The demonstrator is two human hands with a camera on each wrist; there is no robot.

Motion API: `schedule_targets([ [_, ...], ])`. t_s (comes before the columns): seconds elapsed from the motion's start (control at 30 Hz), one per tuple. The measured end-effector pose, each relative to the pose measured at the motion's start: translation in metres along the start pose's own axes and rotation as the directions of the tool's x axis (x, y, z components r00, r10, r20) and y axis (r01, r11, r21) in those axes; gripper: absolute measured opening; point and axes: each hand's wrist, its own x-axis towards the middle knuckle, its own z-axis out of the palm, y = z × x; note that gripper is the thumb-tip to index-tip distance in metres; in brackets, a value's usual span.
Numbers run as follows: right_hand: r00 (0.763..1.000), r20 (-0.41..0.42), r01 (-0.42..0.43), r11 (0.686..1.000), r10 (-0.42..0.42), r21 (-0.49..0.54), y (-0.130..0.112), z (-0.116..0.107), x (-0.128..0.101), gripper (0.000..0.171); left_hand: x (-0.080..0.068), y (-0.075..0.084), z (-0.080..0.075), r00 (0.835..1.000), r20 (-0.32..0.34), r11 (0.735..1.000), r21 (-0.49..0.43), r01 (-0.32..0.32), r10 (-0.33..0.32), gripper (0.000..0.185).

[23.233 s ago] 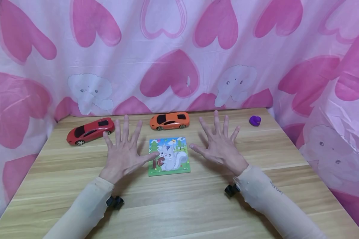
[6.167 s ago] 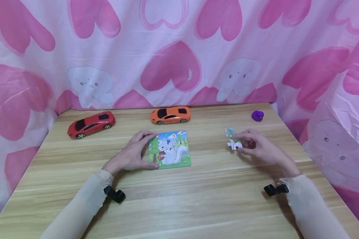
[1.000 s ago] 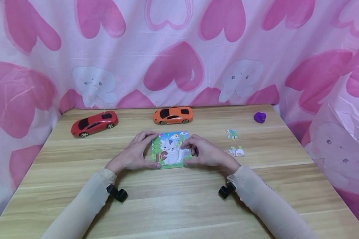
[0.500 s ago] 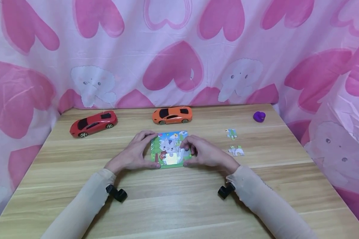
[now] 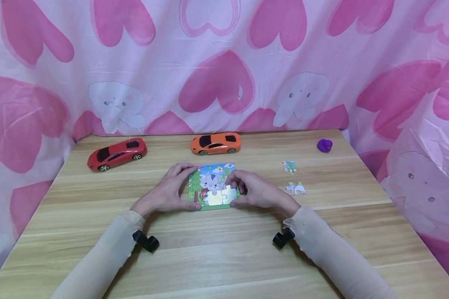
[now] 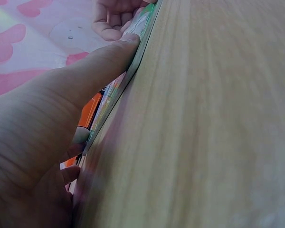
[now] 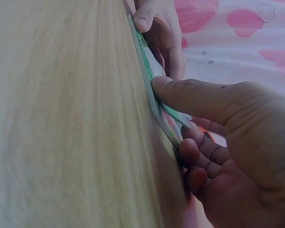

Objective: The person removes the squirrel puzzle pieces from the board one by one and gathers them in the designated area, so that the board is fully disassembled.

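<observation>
So, the left hand (image 5: 166, 189) grips the left side of a squirrel puzzle (image 5: 209, 180) at the table's (image 5: 209, 257) middle, while the right hand (image 5: 260, 189) pinches a tilted piece (image 5: 230, 195) on its right side; two loose pieces (image 5: 296, 188) lie toward the right edge, an orange car (image 5: 215, 144) by the back edge, a red car (image 5: 117, 155) near the back left corner, a purple duck (image 5: 324, 145) near the back right

Left hand (image 5: 162, 192) and right hand (image 5: 260, 191) face inward, fingers (image 5: 237, 175) bent
</observation>
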Motion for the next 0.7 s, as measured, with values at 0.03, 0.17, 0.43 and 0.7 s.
schedule_targets([
  [0.03, 1.000, 0.001, 0.004, 1.000, -0.004, 0.000, 0.0004, -0.0001, 0.0000, 0.055, 0.0002, -0.0001, 0.0001, 1.000, 0.001, 1.000, 0.000, 0.001, -0.001, 0.128],
  [0.17, 1.000, 0.008, 0.029, 1.000, -0.029, -0.003, 0.0006, -0.0006, 0.0000, 0.054, 0.0005, -0.0007, 0.0004, 1.000, 0.001, 1.000, 0.002, 0.001, -0.001, 0.128],
  [0.43, 0.996, 0.024, 0.091, 0.995, -0.090, -0.049, -0.0006, -0.0001, -0.0013, 0.052, 0.0004, -0.0005, -0.0001, 1.000, 0.004, 1.000, -0.003, 0.000, 0.000, 0.127],
  [0.7, 1.000, 0.023, 0.008, 1.000, -0.007, -0.014, -0.0044, -0.0015, -0.0016, 0.056, 0.0011, -0.0013, -0.0001, 1.000, 0.003, 1.000, -0.002, -0.014, 0.014, 0.127],
])
